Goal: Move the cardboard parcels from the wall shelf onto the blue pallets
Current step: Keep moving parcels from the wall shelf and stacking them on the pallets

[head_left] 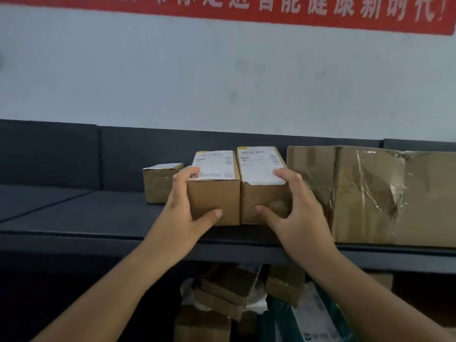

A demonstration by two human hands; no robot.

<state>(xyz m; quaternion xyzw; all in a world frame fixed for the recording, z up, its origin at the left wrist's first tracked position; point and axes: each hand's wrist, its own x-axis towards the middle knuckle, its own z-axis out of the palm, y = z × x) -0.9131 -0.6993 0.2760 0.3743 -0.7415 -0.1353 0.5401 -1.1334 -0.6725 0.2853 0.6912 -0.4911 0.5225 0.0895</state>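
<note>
Two small cardboard parcels with white labels on top stand side by side on the dark wall shelf [74,213]. My left hand [183,213] grips the left parcel [217,193], fingers on its left top edge and thumb on its front. My right hand [293,211] grips the right parcel [259,193], fingers over its right top corner, thumb on its front face. Both parcels rest on the shelf. No blue pallet is in view.
A smaller parcel [158,181] sits just left of my left hand. A large crumpled taped box [385,193] stands against the right parcel's right side. Below the shelf lie several parcels and bags [237,297]. A white wall with a red banner [246,11] rises behind.
</note>
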